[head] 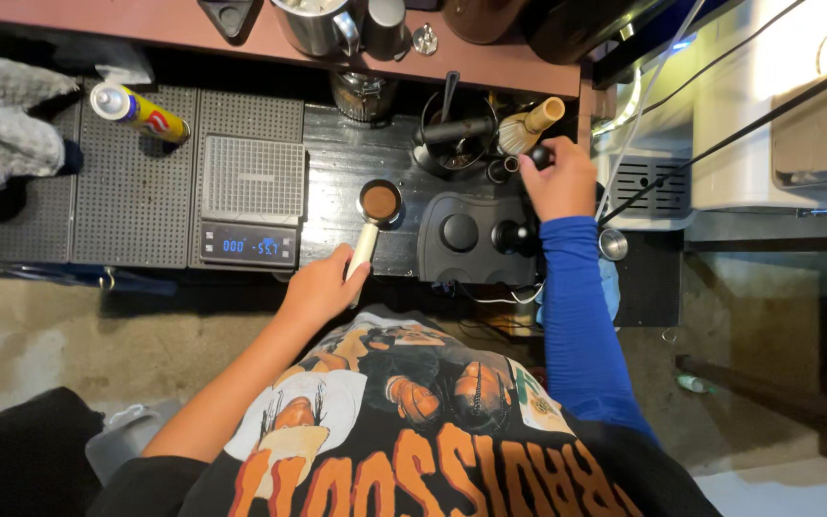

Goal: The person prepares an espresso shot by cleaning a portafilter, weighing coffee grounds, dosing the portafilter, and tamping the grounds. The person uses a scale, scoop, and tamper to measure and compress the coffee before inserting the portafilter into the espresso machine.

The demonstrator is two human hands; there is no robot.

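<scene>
My left hand (320,285) grips the pale handle of a portafilter (378,203), whose round basket is full of brown ground coffee and rests on the black counter. My right hand (560,179), in a blue sleeve, is closed around a small dark tool handle (539,153) next to a wooden-handled brush (528,124) that stands in a black holder. A black tamping mat (476,239) with round recesses lies between the two hands.
A digital scale (249,196) with a lit display sits left of the portafilter. A yellow spray can (141,113) lies on a perforated mat. A steel pitcher (318,27) stands on the wooden shelf behind. A grey cloth (2,124) is at far left.
</scene>
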